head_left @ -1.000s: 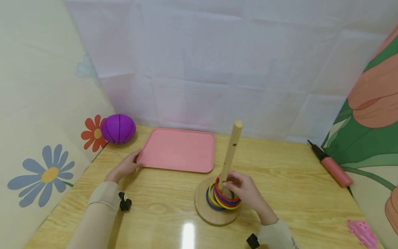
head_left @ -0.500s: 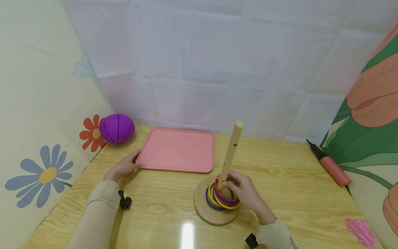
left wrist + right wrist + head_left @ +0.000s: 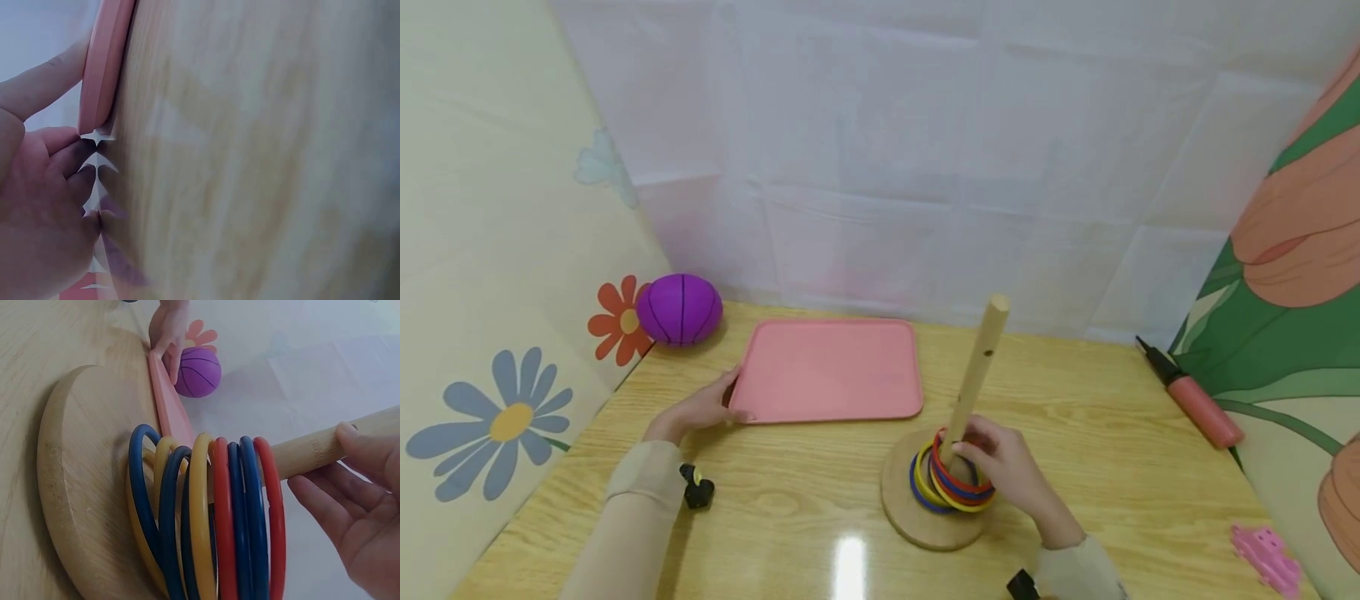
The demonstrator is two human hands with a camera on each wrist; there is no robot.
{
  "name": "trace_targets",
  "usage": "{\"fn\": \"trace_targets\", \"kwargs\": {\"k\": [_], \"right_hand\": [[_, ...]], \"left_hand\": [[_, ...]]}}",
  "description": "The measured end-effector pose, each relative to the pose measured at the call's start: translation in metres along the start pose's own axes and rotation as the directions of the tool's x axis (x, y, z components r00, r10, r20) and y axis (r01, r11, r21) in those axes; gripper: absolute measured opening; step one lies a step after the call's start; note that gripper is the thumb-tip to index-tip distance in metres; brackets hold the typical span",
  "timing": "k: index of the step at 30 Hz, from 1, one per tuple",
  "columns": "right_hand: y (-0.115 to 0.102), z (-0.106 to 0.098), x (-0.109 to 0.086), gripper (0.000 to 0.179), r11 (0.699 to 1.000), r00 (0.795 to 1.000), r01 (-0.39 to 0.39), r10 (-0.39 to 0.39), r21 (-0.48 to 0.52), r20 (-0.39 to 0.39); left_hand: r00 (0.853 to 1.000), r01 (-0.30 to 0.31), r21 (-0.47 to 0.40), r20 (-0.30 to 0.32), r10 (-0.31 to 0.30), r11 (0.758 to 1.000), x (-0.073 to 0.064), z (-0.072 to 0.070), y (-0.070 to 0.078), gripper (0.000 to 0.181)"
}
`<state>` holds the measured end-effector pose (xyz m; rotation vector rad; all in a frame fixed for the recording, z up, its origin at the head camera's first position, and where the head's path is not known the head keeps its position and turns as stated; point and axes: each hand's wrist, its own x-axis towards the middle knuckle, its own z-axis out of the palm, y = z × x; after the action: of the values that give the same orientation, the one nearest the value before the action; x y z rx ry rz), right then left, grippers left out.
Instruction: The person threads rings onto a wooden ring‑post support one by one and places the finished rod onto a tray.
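At its front left corner, the pink tray (image 3: 827, 371) is held by my left hand (image 3: 700, 408). In the left wrist view, a digit lies against the tray's rim (image 3: 103, 69), and the other fingers are curled near the corner. My right hand (image 3: 1003, 462) pinches the wooden post of a ring-toss stand (image 3: 312, 450) between thumb and fingers, just above the rings. Several red, blue and yellow rings (image 3: 958, 487) lie stacked loosely round the post, some tilted. The stand's round wooden base (image 3: 936, 533) sits on the table, right of and nearer than the tray.
A purple ball (image 3: 680, 310) stands behind my left hand, near the wall. Far right lies a red hand pump (image 3: 1198, 404) with a black nozzle. Close to the right table edge is a pink toy (image 3: 1267, 557). A white cloth (image 3: 880, 167) hangs behind the wooden table (image 3: 775, 533).
The ring-toss stand has shifted a little to the right with my right hand on its post. The tray has turned slightly and its front edge has come nearer, my left hand staying on its corner.
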<state>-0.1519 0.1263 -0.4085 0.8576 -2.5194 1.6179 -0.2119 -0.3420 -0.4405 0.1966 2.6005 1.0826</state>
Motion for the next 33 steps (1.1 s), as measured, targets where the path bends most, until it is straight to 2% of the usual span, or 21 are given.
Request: {"fn": "trace_targets", "kwargs": {"k": [5,12,19,25,28,33], "right_hand": [[-0.004,-0.010,-0.003,0.016,0.999,1.000,-0.017,0.016,-0.038,-0.020],[-0.008,-0.024,-0.002,0.010,0.998,0.998,-0.010,0.006,-0.068,-0.068],[-0.013,-0.037,0.001,0.019,0.997,0.994,-0.064,0.061,-0.034,-0.095],[-0.014,-0.043,0.008,0.021,1.000,0.992,-0.019,0.020,0.014,-0.121],[-0.014,-0.044,0.010,0.020,1.000,0.991,-0.028,0.030,0.013,-0.130],[-0.017,-0.045,0.012,0.021,0.997,0.990,-0.070,0.073,0.026,-0.122]], "left_hand": [[0.999,-0.043,-0.033,0.027,0.044,0.999,0.000,0.005,0.004,0.108],[0.993,-0.103,-0.012,0.055,0.103,0.995,0.000,0.017,0.014,0.112],[0.985,-0.153,0.028,0.079,0.150,0.988,-0.001,0.034,0.035,0.111],[0.977,-0.195,0.050,0.100,0.189,0.980,-0.003,0.051,0.054,0.108],[0.972,-0.222,0.074,0.096,0.214,0.972,-0.004,0.061,0.062,0.107],[0.979,-0.190,0.092,0.096,0.181,0.978,-0.008,0.076,0.074,0.108]]}}
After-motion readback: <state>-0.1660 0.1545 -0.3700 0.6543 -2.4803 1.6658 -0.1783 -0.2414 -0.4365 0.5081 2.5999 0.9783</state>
